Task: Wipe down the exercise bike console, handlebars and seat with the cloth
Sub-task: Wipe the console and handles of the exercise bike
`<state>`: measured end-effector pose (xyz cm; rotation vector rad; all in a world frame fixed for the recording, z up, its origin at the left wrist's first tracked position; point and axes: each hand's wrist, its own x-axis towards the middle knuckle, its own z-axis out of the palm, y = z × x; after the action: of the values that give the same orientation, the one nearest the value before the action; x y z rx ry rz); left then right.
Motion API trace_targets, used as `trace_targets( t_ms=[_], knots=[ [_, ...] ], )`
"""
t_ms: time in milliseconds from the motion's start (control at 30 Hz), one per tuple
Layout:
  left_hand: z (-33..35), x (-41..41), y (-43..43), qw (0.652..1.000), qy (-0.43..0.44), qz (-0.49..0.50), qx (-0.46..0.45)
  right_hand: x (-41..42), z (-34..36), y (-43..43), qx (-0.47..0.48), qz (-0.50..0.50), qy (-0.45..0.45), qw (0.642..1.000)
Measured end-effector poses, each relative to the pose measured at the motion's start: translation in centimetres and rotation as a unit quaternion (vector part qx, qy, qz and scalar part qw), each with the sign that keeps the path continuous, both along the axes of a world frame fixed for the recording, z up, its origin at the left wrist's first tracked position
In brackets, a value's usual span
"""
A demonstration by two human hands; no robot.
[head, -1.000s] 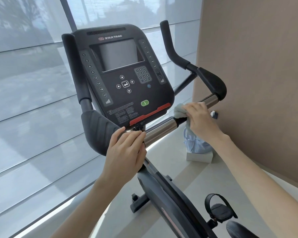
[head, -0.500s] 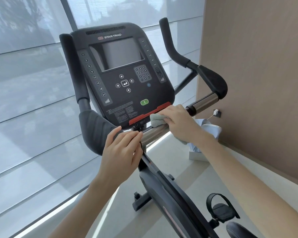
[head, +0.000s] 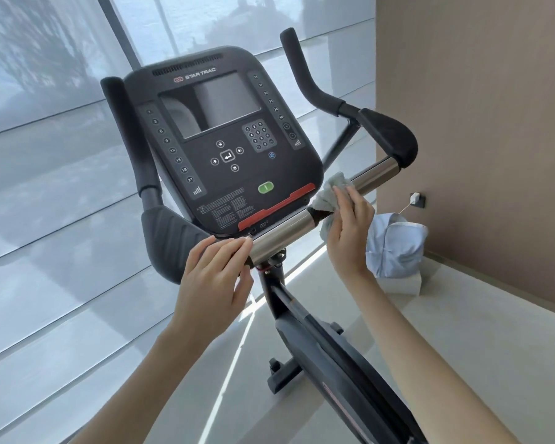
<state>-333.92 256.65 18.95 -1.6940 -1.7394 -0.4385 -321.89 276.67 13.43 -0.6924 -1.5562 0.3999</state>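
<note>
The black console (head: pixel 225 145) of the exercise bike faces me, with a dark screen, keypad and green button. Below it runs the silver handlebar (head: pixel 282 235), ending in black padded grips on the left (head: pixel 170 238) and right (head: pixel 388 136). My right hand (head: pixel 346 229) presses a pale grey-green cloth (head: pixel 329 193) against the bar, just right of the console's lower corner. My left hand (head: pixel 215 280) rests on the bar under the console, fingers laid over its top. The seat is out of view.
A brown wall (head: pixel 481 123) stands close on the right, with a white charger and cable plugged into a socket (head: pixel 416 199). A light blue bundle (head: pixel 396 245) sits on a white box on the floor. Frosted window panels fill the left. The bike frame (head: pixel 334 357) slopes toward me.
My right hand has slid the cloth back to the right along the silver bar, away from the console's edge. My left hand has stayed on the bar; the view has shifted slightly.
</note>
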Motion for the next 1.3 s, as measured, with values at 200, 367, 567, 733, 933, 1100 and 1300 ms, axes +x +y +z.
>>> trace_targets(
  t_ms=[200,367,567,733,933,1100,1300],
  knots=[
    [0.1,-0.1,0.0,1.0,-0.006,-0.005,-0.012,-2.7,-0.1,-4.8,-0.076,0.047,0.129,0.988],
    [0.1,0.0,0.0,1.0,-0.009,-0.011,-0.004,-2.1,-0.9,-3.9,-0.051,0.055,0.115,0.99],
    [0.2,0.0,-0.2,1.0,-0.009,-0.017,-0.007,-1.7,-0.2,-2.7,-0.075,0.029,0.116,0.99],
    [0.0,-0.1,-0.1,1.0,-0.016,-0.017,-0.006,-2.2,0.7,-6.2,-0.095,0.047,0.115,0.988],
    [-0.2,-0.2,-0.4,1.0,-0.012,-0.016,0.013,0.3,1.9,-7.4,-0.034,0.121,0.026,0.992],
    [-0.4,-0.9,-1.9,0.999,-0.023,0.002,0.043,2.4,6.3,-0.3,-0.015,0.073,-0.111,0.991],
    [-0.9,-1.6,-2.9,0.998,-0.029,0.015,0.062,1.2,7.2,2.2,-0.034,0.117,-0.358,0.926]
  ],
)
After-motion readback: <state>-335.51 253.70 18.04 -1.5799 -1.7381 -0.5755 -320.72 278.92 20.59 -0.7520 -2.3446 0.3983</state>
